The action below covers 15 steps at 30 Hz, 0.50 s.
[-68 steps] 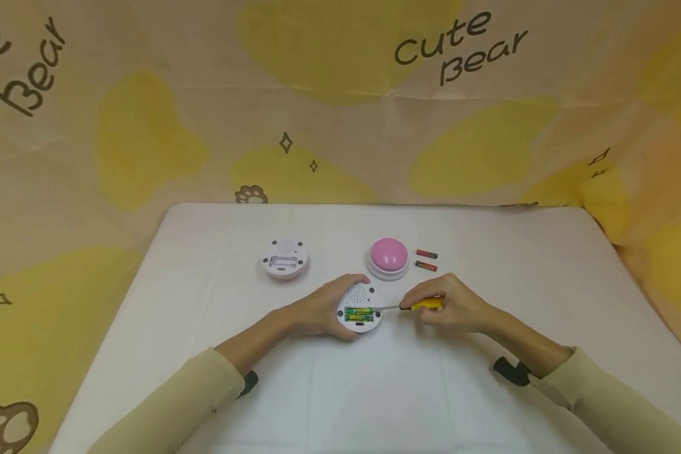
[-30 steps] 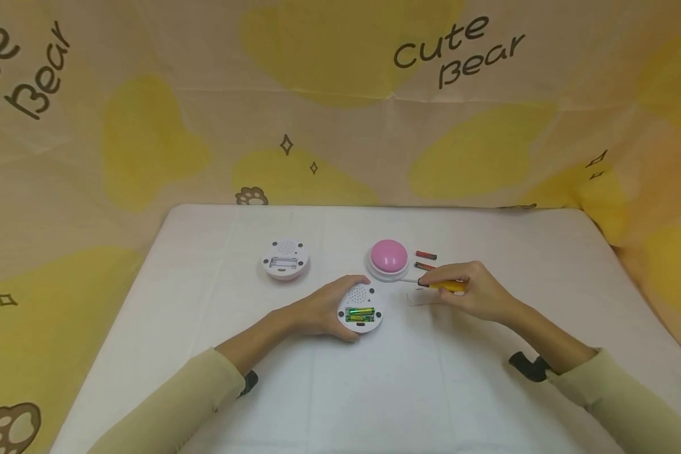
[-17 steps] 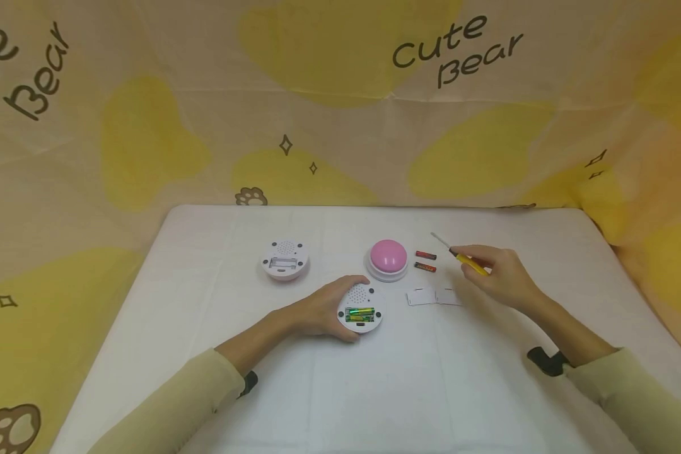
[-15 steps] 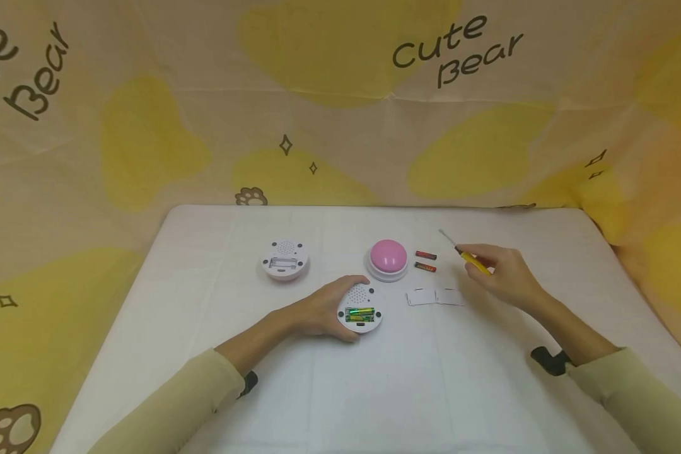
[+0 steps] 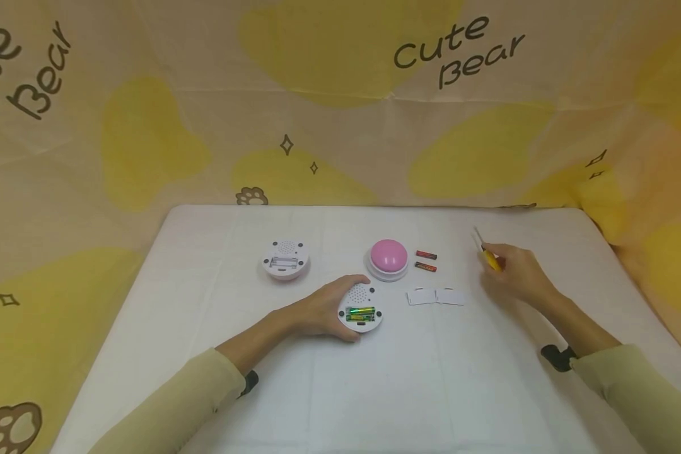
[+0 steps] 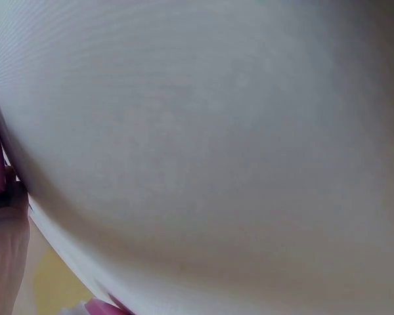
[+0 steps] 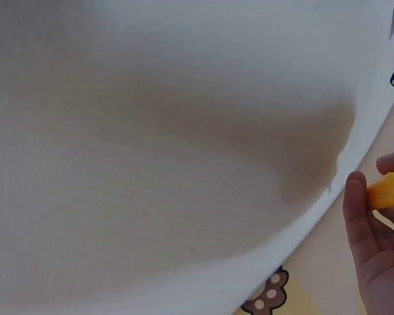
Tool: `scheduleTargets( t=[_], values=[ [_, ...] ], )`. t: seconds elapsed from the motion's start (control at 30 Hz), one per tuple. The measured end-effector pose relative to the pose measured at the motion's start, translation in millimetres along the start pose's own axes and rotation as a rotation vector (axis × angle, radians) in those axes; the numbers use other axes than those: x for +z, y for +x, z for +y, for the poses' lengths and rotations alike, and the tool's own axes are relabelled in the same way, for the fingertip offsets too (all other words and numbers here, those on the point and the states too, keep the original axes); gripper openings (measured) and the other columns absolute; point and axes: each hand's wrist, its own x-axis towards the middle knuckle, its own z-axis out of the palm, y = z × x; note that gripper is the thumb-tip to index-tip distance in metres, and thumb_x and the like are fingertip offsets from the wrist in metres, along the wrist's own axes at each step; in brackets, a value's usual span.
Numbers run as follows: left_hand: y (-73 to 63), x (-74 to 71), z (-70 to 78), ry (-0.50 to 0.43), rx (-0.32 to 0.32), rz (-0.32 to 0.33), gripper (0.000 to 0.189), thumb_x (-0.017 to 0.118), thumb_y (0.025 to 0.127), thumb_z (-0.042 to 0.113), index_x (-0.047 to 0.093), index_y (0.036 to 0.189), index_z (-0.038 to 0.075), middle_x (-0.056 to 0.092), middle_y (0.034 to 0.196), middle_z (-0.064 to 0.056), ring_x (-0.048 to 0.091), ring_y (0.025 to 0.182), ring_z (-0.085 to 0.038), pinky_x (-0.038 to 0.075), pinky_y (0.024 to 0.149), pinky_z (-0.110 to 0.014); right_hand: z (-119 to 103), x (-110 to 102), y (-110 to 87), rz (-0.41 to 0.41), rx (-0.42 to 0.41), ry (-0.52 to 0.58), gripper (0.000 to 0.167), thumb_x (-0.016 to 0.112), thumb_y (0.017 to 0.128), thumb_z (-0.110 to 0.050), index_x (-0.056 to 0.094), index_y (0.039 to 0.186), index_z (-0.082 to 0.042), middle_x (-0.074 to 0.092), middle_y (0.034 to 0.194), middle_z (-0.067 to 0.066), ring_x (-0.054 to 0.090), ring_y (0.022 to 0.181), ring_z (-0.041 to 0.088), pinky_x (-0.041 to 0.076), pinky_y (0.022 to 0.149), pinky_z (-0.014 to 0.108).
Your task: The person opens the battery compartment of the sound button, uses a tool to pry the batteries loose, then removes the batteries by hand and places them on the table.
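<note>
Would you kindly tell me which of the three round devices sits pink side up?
It is the pink-domed device beside the red batteries; the held device and the leftmost device are both upside down.

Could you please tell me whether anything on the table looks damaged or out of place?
Nothing looks damaged. Only the upturned device at back left stands out: its battery compartment is uncovered and empty, whereas the held device contains green batteries.
</note>
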Motion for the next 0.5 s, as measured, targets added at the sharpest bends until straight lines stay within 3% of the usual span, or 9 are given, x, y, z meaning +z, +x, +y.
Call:
scheduleTargets(
  t=[0.1,0.3,0.5],
  values=[
    [0.3,0.2,-0.1,-0.002,-0.002,0.001,0.1,0.09,0.071,0.027,0.031,0.152,0.023,0.041,0.147,0.006,0.04,0.13,-0.011,0.032,0.113,-0.038,0.1,0.4,0.6,-0.048,0.03,-0.005,0.047,0.063,0.092,-0.004,0.052,0.134,0.013,0.057,0.126,0.035,0.057,0.094,0.039,0.052,0.087,0.055],
    [0.4,-0.1,0.0,-0.005,-0.009,0.0,0.099,0.09,0.071,0.027,0.031,0.152,0.024,0.04,0.148,0.006,0.04,0.131,-0.011,0.031,0.113,-0.038,-0.4,0.6,1.8,-0.136,0.035,-0.051,0.049,0.062,0.09,-0.005,0.051,0.133,0.016,0.052,0.131,0.039,0.053,0.115,0.053,0.044,0.095,0.062],
    [0.0,-0.1,0.4,-0.004,-0.006,0.002,0.099,0.09,0.071,0.026,0.032,0.152,0.024,0.041,0.147,0.006,0.041,0.13,-0.011,0.032,0.113,-0.037,0.2,5.8,4.5,-0.175,0.071,-0.113,0.05,0.062,0.091,-0.006,0.05,0.135,0.014,0.054,0.13,0.037,0.056,0.111,0.049,0.043,0.096,0.062]
  ],
)
